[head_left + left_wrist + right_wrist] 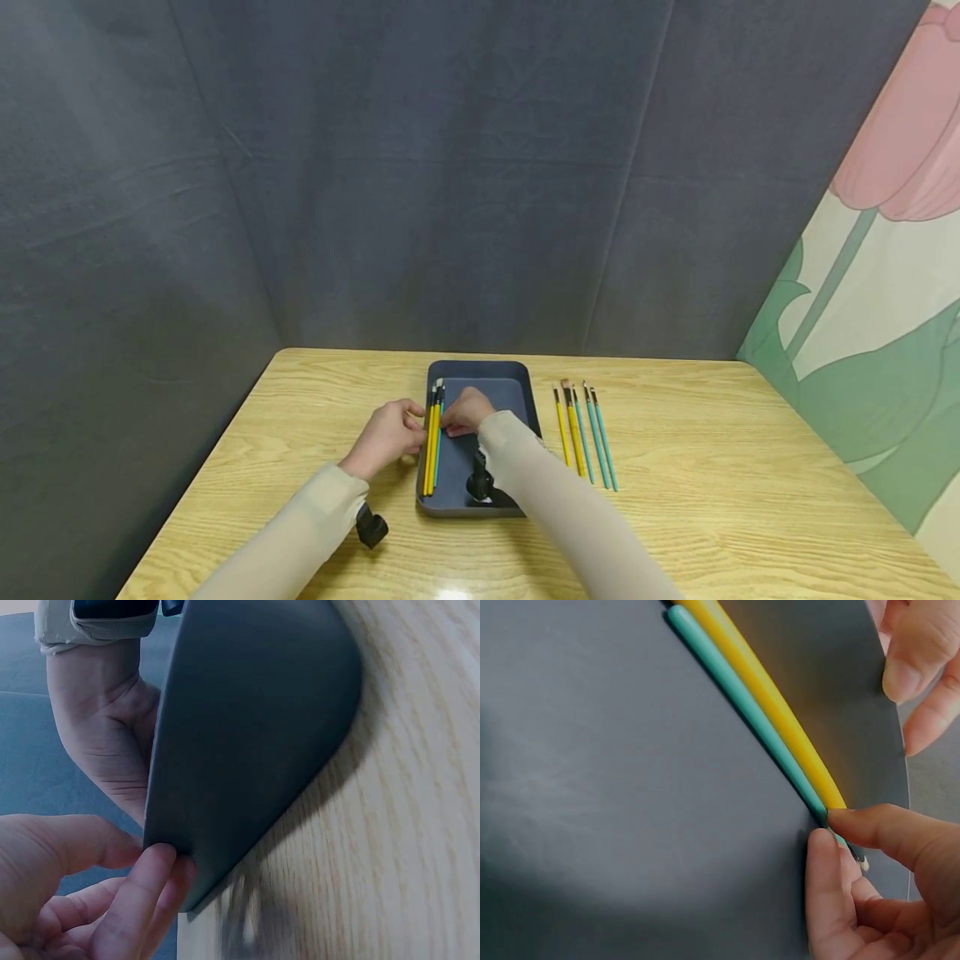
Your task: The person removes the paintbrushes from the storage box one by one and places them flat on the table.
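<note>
A dark grey rectangular tray (480,367) lies lengthwise on the table. Along its left inner wall lie yellow paintbrushes (430,454) with a teal paintbrush (437,467) beside them, bristles toward the far end. My right hand (467,410) is inside the tray and pinches the teal paintbrush (742,705) near its bristle end, between thumb and fingers. At the tray's left side, my left hand (386,435) grips the rim, its thumb over the edge and fingers (139,892) against the outer wall. The right fingers partly cover the teal brush's tip.
To the right of the tray, several paintbrushes (603,442), yellow and teal, lie side by side on the wooden table (712,467). A dark curtain (450,208) hangs behind the table's far edge. Each wrist carries a small black camera mount (371,527).
</note>
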{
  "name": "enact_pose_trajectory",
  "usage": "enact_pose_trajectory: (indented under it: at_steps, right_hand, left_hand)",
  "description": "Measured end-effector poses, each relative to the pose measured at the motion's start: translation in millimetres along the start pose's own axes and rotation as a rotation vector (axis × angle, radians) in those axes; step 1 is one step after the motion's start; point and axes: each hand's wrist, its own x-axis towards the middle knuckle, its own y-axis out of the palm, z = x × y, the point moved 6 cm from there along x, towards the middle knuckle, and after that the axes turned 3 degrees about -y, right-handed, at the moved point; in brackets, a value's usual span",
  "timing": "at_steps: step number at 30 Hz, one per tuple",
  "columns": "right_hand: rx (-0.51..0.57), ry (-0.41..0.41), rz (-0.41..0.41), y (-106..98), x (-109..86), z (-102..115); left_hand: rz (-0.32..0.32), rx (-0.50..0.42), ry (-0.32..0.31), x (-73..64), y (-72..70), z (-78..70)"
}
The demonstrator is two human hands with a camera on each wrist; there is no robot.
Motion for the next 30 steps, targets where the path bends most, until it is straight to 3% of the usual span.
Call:
enact_pose_trajectory:
  at_steps: [20,30]
  right_hand:
    - [0.0,0.011,0.009,-1.7,-4.5,1.6]
    - [-0.04,-0.01,0.012,0.4,2.7,0.5]
  left_hand:
    - [-0.004,-0.009,0.006,-1.6,0.1,-2.9]
    - [0.001,-0.013,0.001,-0.6,0.1,-1.2]
